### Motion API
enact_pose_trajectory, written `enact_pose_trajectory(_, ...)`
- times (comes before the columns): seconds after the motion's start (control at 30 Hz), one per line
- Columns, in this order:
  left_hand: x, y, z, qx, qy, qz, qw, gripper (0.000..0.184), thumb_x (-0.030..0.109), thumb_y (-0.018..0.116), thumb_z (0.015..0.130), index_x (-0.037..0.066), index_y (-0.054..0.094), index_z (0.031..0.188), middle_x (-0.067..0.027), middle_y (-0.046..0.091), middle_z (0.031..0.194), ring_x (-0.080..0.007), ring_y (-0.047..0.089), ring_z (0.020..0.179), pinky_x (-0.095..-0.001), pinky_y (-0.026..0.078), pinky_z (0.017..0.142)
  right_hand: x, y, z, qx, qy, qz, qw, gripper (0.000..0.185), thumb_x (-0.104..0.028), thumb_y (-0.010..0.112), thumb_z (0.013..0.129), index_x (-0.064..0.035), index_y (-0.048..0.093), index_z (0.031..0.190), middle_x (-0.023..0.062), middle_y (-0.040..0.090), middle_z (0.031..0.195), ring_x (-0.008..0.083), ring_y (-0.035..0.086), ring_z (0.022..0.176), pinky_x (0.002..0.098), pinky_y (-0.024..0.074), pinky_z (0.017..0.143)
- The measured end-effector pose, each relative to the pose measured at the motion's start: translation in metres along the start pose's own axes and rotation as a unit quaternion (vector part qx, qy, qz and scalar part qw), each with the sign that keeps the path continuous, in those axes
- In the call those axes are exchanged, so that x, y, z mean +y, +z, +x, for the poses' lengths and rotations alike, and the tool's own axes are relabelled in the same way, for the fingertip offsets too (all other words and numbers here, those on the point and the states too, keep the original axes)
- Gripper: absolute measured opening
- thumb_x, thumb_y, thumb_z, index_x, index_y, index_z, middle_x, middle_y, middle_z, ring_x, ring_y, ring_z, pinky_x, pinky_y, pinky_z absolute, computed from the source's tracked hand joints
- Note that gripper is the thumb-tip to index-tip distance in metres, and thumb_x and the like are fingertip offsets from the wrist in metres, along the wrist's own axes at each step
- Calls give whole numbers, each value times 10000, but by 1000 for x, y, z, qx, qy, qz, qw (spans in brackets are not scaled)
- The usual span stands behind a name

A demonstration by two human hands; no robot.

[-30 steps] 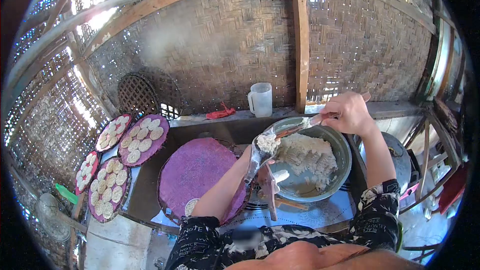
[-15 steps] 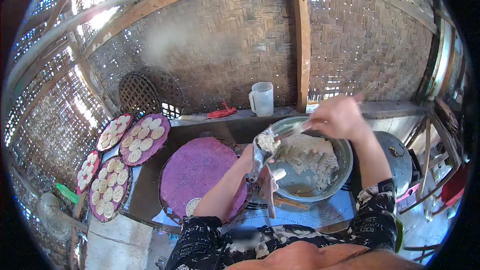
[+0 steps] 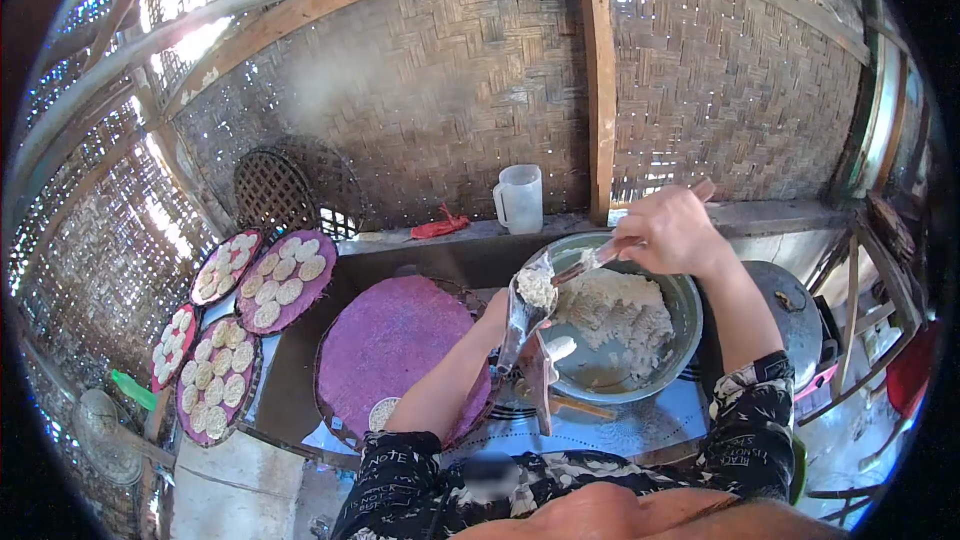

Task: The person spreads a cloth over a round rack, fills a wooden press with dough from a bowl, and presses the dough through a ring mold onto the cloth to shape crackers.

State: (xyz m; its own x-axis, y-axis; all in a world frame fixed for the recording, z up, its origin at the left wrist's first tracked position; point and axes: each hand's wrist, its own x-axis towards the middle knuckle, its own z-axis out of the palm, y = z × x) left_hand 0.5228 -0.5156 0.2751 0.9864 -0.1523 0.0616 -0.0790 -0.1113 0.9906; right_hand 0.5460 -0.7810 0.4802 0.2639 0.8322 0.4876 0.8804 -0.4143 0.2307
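My left hand [image 3: 497,318], partly hidden, is closed around a wooden tool [image 3: 541,400] with clear plastic sheeting [image 3: 517,330] at its top. A lump of pale, grainy dough [image 3: 537,287] rests on the plastic. My right hand [image 3: 668,230] grips a flat wooden stick [image 3: 598,258], its lower end touching or close beside the lump. Some dough clings to the stick. Beneath it stands a wide metal basin [image 3: 686,350] with a mound of the same dough [image 3: 620,315]. Left of my left hand lies a round tray covered in purple cloth [image 3: 395,340], with one pale disc [image 3: 383,414] near its front edge.
Several smaller trays at the left, such as one purple tray [image 3: 322,282], carry pale discs. A plastic jug [image 3: 520,200] and a red plastic bag [image 3: 440,229] sit on the ledge by the woven wall [image 3: 450,90]. A dark lidded pot [image 3: 790,315] stands right of the basin.
My right hand has tilted the stick, bringing its end down by the lump on the plastic. The left hand has stayed nearly in place.
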Motion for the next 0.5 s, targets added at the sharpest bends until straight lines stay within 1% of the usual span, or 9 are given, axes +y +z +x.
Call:
enact_pose_trajectory(0.03,-1,2,-1,1,-2,10,1000,436,139,674,691,50,554,1100,-72,605,1000,-186,587,855,-328,487,761,-5,3,3,-15,-11,-11,1000,165,-265,652,662,-118,582,691,34,554,649,246,592,688,391,457,610)
enact_pose_trajectory(0.13,-1,8,0,3,-1,44,999,421,137,666,694,47,556,1090,-73,605,991,-188,586,855,-332,490,756,-18,16,11,-52,-39,-29,997,156,-268,638,690,-121,593,719,40,565,674,241,595,698,388,460,625)
enact_pose_trajectory(0.17,0,9,0,4,0,53,999,416,137,663,694,47,557,1086,-74,605,988,-188,585,855,-333,491,755,-25,19,14,-87,-36,-31,995,142,-266,621,717,-127,597,731,41,568,688,240,597,716,383,460,640)
enact_pose_trajectory(0.27,-2,11,1,3,4,54,999,401,135,654,697,44,560,1076,-74,604,979,-189,584,855,-337,493,750,-28,36,11,-21,-91,-28,995,153,-272,652,672,-147,589,736,13,513,637,218,567,640,370,446,571)
enact_pose_trajectory(0.3,-3,9,2,4,7,46,999,396,135,651,698,43,560,1072,-75,604,976,-190,583,855,-338,494,748,-28,37,9,-11,-91,-26,995,153,-277,654,666,-150,602,733,14,507,623,220,563,630,368,440,569)
enact_pose_trajectory(0.4,-4,-4,7,-4,29,-5,1000,381,133,643,700,41,563,1062,-75,604,967,-191,582,856,-342,497,743,-15,11,-8,59,-30,-21,998,157,-261,682,629,-148,620,719,18,534,617,225,567,610,369,443,559)
enact_pose_trajectory(0.47,-6,-23,16,-26,73,-58,995,372,132,637,702,39,565,1055,-76,603,961,-192,581,856,-345,499,739,-3,-7,-30,129,72,20,989,159,-214,707,587,-136,635,706,28,559,614,242,573,598,368,449,548)
enact_pose_trajectory(0.5,-10,-30,22,-34,97,-77,992,367,132,634,703,38,566,1051,-76,603,957,-192,581,856,-346,500,738,0,-5,-41,156,119,-4,981,156,-140,719,610,-102,651,746,32,612,667,187,594,600,318,460,553)
